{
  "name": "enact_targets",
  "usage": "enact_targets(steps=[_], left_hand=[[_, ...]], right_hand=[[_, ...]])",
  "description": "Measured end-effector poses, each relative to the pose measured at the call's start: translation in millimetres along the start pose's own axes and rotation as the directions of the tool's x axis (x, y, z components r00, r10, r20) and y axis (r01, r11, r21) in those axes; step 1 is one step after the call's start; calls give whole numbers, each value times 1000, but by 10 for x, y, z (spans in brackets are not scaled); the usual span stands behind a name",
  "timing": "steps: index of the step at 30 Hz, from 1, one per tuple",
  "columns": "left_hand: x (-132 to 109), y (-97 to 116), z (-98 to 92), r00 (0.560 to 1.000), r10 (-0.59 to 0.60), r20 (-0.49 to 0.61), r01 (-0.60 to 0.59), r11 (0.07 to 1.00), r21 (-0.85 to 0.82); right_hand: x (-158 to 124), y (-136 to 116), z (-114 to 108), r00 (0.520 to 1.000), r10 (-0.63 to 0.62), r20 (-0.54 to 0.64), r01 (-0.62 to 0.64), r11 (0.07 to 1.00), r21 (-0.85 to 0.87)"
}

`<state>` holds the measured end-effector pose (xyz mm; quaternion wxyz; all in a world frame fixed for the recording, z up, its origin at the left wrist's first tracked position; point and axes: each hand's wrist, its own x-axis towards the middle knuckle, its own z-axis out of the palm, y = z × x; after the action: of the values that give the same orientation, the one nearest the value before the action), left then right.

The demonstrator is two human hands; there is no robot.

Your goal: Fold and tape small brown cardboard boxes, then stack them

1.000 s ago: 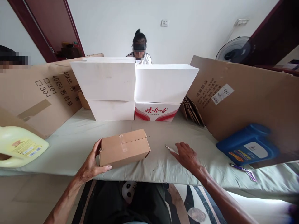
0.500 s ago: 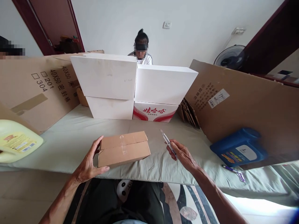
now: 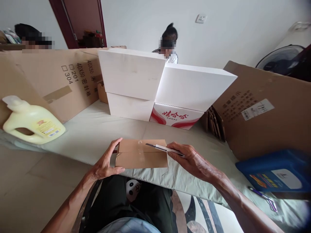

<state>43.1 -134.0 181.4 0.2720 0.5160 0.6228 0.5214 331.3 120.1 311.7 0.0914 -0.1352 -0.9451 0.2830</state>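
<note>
A small brown cardboard box (image 3: pixel 131 160) lies at the front edge of the cloth-covered table, with clear tape (image 3: pixel 141 154) across its middle seam. My left hand (image 3: pixel 105 161) grips the box's left end, thumb on the near side and fingers at the far corner. In my right hand (image 3: pixel 186 157) is a white utility knife (image 3: pixel 161 148), its blade out and pointing left over the box's top. Whether the blade touches the cardboard I cannot tell.
White boxes (image 3: pixel 131 72) stand stacked behind, one red-printed (image 3: pixel 176 115). Cardboard panels (image 3: pixel 80 74) flank both sides. A yellow jug (image 3: pixel 36 121) is left; a blue jug (image 3: pixel 272 171) and a purple-handled tool (image 3: pixel 262 196) are right. Two people (image 3: pixel 168 42) are beyond.
My right hand has brought the knife left, from beside the box to over its top. My left hand still holds the box, now turned squarer to me. The camera view has turned left.
</note>
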Motion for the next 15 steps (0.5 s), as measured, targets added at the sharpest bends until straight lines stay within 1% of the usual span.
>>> enact_targets(steps=[3,6,9,12,15], left_hand=[[-15,37,10,1000,-6,12,6,1000,-3],[-29,68,13,1000,-19,20,18,1000,7],[-36,65,21,1000,-1,20,1,1000,16],[-31,37,32,1000,20,9,-20,999,25],[-17,15,37,999,32,3,-32,999,33]], right_hand=[[152,-165,23,993,-104,47,106,993,-44],[309,-304,123,975,-209,70,216,968,-128],[443,-411,232,951,-298,85,310,925,-221],[536,-481,304,936,-334,112,352,898,-265],[588,-521,338,936,-325,136,352,890,-290]])
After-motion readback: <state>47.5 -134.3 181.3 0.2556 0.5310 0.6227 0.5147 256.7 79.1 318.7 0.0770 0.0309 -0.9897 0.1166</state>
